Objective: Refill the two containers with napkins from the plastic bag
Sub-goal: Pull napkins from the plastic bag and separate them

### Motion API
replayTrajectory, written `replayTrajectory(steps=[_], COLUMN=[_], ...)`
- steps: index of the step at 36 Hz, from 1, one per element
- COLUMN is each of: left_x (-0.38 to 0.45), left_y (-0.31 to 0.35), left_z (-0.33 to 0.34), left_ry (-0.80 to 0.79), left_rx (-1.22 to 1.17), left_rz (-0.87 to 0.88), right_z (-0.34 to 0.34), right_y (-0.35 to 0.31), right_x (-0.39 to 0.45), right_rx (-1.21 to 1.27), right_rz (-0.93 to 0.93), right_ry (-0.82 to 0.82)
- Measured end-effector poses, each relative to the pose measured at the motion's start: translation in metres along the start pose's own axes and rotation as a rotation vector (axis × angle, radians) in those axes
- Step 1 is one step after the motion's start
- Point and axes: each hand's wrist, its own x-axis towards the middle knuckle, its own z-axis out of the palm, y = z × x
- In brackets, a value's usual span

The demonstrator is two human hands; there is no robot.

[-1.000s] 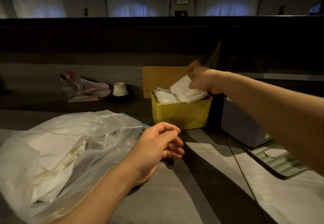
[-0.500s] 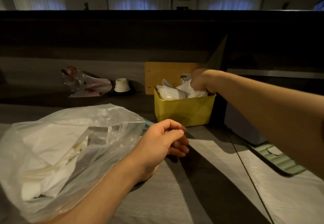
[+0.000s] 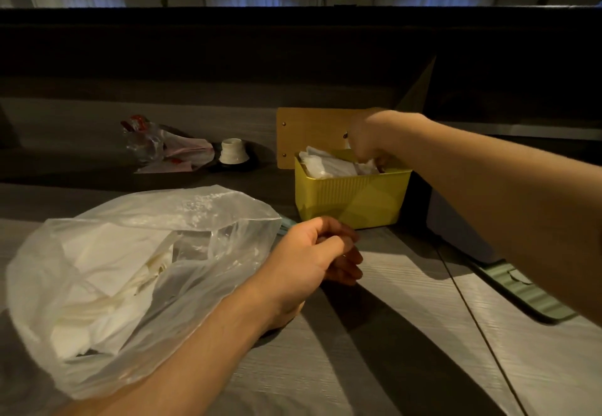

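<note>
- Plastic bag [image 3: 140, 272], clear, lies on its side on the grey table [image 3: 374, 366], nearest the camera at left; white napkins [image 3: 107, 285] visible inside, mouth facing right.
- Left hand [image 3: 312, 259] rests on the table just beside the bag's mouth; grip loosely curled, holding nothing.
- Green lid [image 3: 527, 295] lies flat on the table at right, partly under the right forearm.
- Grey container [image 3: 456, 229] sits behind the lid, mostly hidden by the arm.
- Yellow container [image 3: 351, 199] stands upright, centre, beside the grey one; white napkins inside reach its rim.
- Right hand [image 3: 368, 141] reaches into the yellow container's far right corner; fingertips among the napkins, grip state cannot be told.
- Wooden board [image 3: 312, 132] stands behind the yellow container.
- Small white cup [image 3: 233, 151] and crumpled wrappers [image 3: 163, 148] lie farther left.
</note>
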Motion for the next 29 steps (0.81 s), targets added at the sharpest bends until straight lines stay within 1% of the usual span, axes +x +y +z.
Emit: replayTrajectory(steps=[2, 3, 6, 9, 10, 12, 13, 14, 16, 18, 20, 22, 24, 25, 27, 29], left_x=[0.001, 0.000, -0.005, -0.009, -0.011, -0.015, -0.017, -0.021, -0.030, -0.047, -0.065, -0.088, -0.111, -0.123, -0.141, -0.155], left_y=[-0.001, -0.002, 0.000, 0.001, 0.002, 0.004, 0.005, 0.008, 0.013, 0.021, 0.028, 0.038, 0.047, 0.051, 0.056, 0.057], left_z=[0.000, 0.000, 0.002, 0.003, 0.004, 0.007, 0.008, 0.010, 0.012, 0.013, 0.011, 0.004, -0.008, -0.015, -0.033, -0.054], left_ry=[-0.003, -0.007, -0.024, -0.040, -0.040, -0.038, -0.039, -0.050, -0.086, -0.125, -0.170, -0.206, -0.215, -0.193, -0.089, 0.055], left_rx=[0.027, 0.044, 0.104, 0.183, 0.200, 0.262, 0.319, 0.382, 0.514, 0.592, 0.674, 0.881, 1.023, 1.070, 1.144, 1.211], left_rz=[0.008, 0.012, 0.030, 0.038, 0.038, 0.043, 0.051, 0.061, 0.085, 0.072, 0.045, 0.069, 0.138, 0.202, 0.363, 0.462], right_z=[0.000, 0.002, 0.005, -0.004, -0.010, -0.021, -0.026, -0.029, -0.032, -0.031, -0.026, -0.019, -0.012, -0.008, -0.003, 0.001], right_y=[-0.004, -0.005, -0.003, 0.003, 0.005, 0.004, 0.000, -0.005, -0.018, -0.034, -0.051, -0.072, -0.095, -0.106, -0.129, -0.148], right_x=[-0.004, -0.007, -0.013, -0.024, -0.030, -0.050, -0.064, -0.077, -0.109, -0.143, -0.162, -0.169, -0.170, -0.169, -0.167, -0.165], right_rx=[0.065, 0.062, 0.028, 0.113, 0.134, 0.107, 0.100, 0.153, 0.398, 0.543, 0.562, 0.498, 0.441, 0.421, 0.356, 0.283], right_rz=[-0.051, -0.070, -0.073, -0.043, -0.055, -0.129, -0.186, -0.257, -0.446, -0.634, -0.791, -0.888, -0.936, -0.951, -0.977, -1.018], right_ry=[-0.122, -0.156, -0.146, -0.124, -0.059, 0.144, 0.207, 0.219, 0.149, -0.013, -0.154, -0.198, -0.167, -0.129, -0.006, 0.185])
